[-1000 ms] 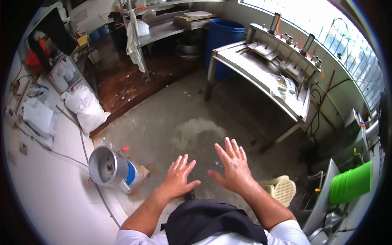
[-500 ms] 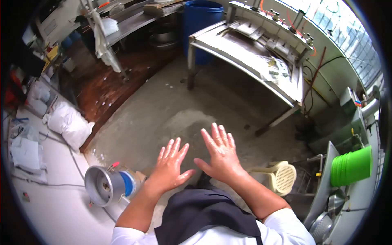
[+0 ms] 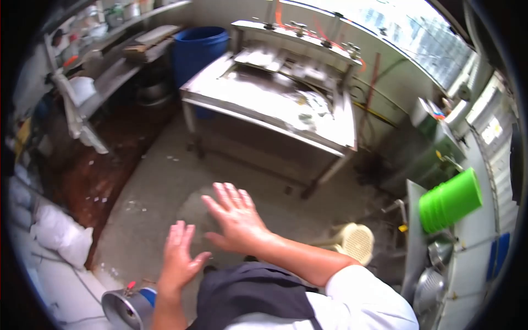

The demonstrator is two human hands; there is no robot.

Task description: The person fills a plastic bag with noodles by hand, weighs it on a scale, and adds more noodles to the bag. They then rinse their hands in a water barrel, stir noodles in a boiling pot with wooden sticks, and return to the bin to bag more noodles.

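Both hands hang in the air over the concrete floor, backs up and shiny as if wet. My left hand [image 3: 180, 257] is open, with its thumb held away from the fingers and nothing in it. To its lower left is a round metal pot-like machine [image 3: 127, 308] with a red-handled part on its rim. My right hand [image 3: 238, 217] is open too, its fingers spread and holding nothing. Past it stands a metal table [image 3: 258, 104] with bar-like fittings along its back and a clear plastic piece [image 3: 313, 110] on top.
A blue barrel [image 3: 201, 52] stands behind the table's left end. At right are stacked green buckets [image 3: 451, 201], metal colanders [image 3: 429, 289] and a cream plastic stool [image 3: 356, 243]. A white sack [image 3: 61, 235] sits at left, near the red-brown floor area [image 3: 99, 181].
The view has swung to the right, so the metal table and blue barrel sit further left in it. Both hands are still raised and open, now lower and further left in view.
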